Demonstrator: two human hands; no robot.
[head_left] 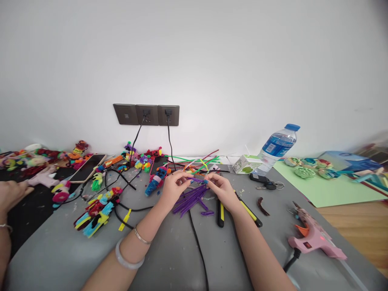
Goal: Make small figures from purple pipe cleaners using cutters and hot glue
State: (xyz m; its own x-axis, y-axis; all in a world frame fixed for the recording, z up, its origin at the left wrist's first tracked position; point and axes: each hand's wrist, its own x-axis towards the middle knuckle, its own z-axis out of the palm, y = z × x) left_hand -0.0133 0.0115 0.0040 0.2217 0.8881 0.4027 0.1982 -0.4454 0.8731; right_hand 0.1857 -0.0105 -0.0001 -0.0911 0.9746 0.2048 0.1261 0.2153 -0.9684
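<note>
Between my two hands stretches a thin purple pipe cleaner (195, 179). My left hand (176, 186) pinches its left part with thumb and forefinger. At the other end, the fingertips of my right hand (220, 188) are closed on it, blue polish showing on a nail. Just below lies a bundle of purple pipe cleaners (189, 201), with a short coiled purple piece (207, 213) beside it. Yellow-and-black pliers (220, 214) rest under my right wrist, partly hidden by it.
A pink glue gun (315, 238) with a cord lies at right. Beyond are keys (269, 184), a drink carton (247, 163) and a tilted water bottle (277, 147). Colourful pipe-cleaner figures (97, 210), a phone (89, 167) and black cables cover the left. Another person's hand (13, 194) holds a second glue gun (44, 176).
</note>
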